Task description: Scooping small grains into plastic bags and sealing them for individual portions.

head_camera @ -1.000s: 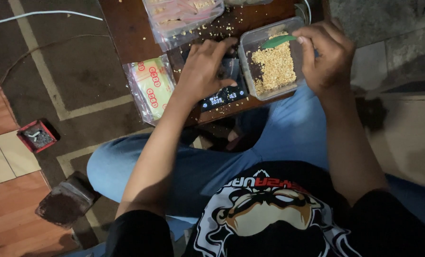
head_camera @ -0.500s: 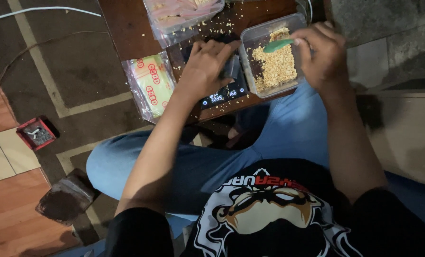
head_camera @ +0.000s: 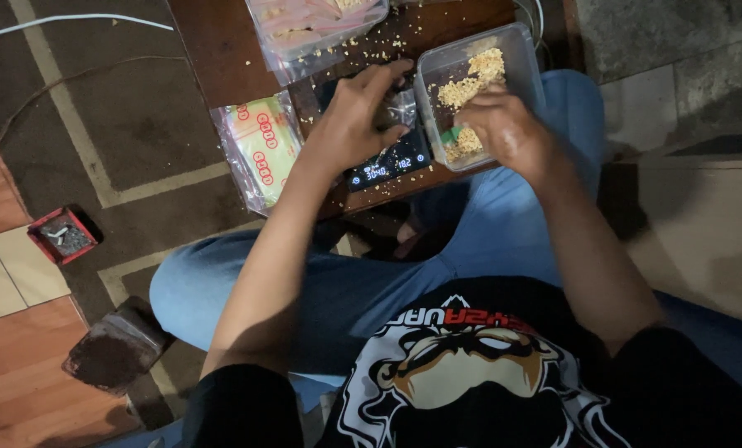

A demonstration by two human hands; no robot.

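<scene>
My left hand (head_camera: 358, 116) rests on a small clear bag (head_camera: 400, 108) that sits on a black digital scale (head_camera: 388, 166), fingers curled around the bag's top. My right hand (head_camera: 504, 129) reaches into the near side of a clear plastic container (head_camera: 520, 50) and grips a green scoop (head_camera: 451, 134), mostly hidden under the fingers. Yellowish grains (head_camera: 471, 79) lie in the container, piled at the far and near ends. Scale and container stand side by side at the front edge of a low wooden table (head_camera: 213, 50).
A large clear bag (head_camera: 313, 29) lies at the table's back, with spilled grains around it. A plastic pack of yellow sachets (head_camera: 259, 149) hangs off the table's left edge. A small red box (head_camera: 62, 235) and a white cable (head_camera: 72, 25) lie on the floor.
My right hand has moved from the container's far right rim down into its near side with the scoop. The left hand stays on the bag on the scale.
</scene>
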